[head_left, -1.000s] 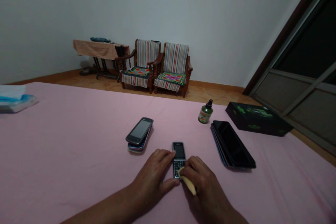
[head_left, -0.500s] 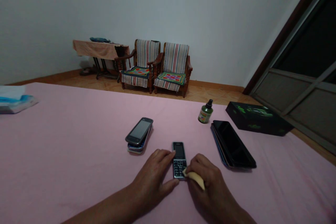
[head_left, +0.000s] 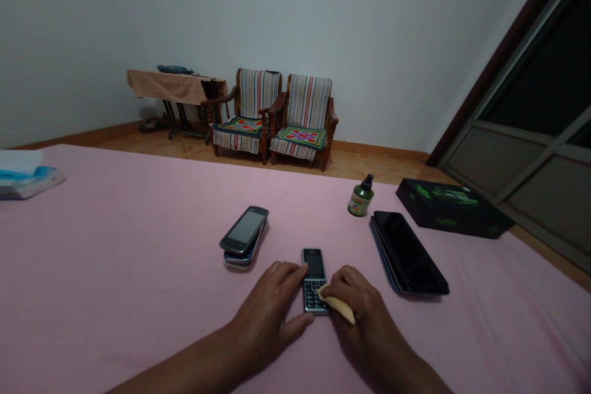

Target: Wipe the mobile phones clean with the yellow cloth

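Note:
A keypad mobile phone (head_left: 314,265) lies face up on the pink cloth, its screen end pointing away from me. My left hand (head_left: 272,305) steadies it from the left, fingertips at the side of the screen and thumb at the lower corner. In my right hand (head_left: 362,314) is a folded pale yellow cloth (head_left: 340,308), pinched between the fingers and pressed onto the keypad's right side. Left of the phone, a small stack of phones has a grey touchscreen phone (head_left: 246,229) on top. To the right lies a stack of flat devices topped by a black tablet (head_left: 409,252).
A green spray bottle (head_left: 360,198) stands upright behind the tablet stack, with a black box (head_left: 455,206) to its right. At the far left edge sits a white and blue plastic packet (head_left: 28,175). Two wooden armchairs (head_left: 305,104) and a draped table (head_left: 170,86) stand by the wall.
My right hand has shifted slightly up and left, carrying the yellow cloth further over the keypad. My left hand and the phone stay in place.

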The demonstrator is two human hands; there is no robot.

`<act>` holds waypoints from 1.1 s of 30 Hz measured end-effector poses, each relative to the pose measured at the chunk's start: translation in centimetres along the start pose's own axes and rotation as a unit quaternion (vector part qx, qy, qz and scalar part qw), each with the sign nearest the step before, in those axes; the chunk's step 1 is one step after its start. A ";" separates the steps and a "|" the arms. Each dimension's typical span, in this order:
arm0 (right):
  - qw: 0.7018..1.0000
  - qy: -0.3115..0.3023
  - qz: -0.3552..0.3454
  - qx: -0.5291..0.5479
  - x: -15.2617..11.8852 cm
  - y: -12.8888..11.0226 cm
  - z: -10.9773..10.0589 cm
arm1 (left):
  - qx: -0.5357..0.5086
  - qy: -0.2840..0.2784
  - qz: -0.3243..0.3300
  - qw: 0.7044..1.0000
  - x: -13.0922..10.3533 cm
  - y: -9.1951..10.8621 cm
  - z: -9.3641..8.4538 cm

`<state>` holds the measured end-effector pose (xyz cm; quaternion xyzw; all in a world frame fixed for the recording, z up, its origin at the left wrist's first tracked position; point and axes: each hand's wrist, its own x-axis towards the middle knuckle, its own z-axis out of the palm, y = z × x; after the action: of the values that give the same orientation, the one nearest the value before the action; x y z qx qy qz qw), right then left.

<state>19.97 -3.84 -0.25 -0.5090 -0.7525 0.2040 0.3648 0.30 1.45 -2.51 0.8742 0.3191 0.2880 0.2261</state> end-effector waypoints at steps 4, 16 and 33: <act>0.999 -0.019 0.014 -0.027 -0.1 -0.3 -0.1 | 0.003 -0.005 -0.008 1.000 0.0 0.2 -0.2; 0.999 -0.022 -0.014 -0.034 0.0 -1.0 -0.4 | -0.008 0.024 0.009 1.000 -0.1 -0.2 0.1; 0.995 -0.002 -0.019 -0.100 0.2 -1.5 2.1 | -0.006 0.006 0.007 1.000 0.4 0.3 0.1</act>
<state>17.39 -4.12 -0.59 -0.5281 -0.7793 0.1216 0.3147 0.77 1.52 -2.32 0.8735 0.3123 0.2966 0.2269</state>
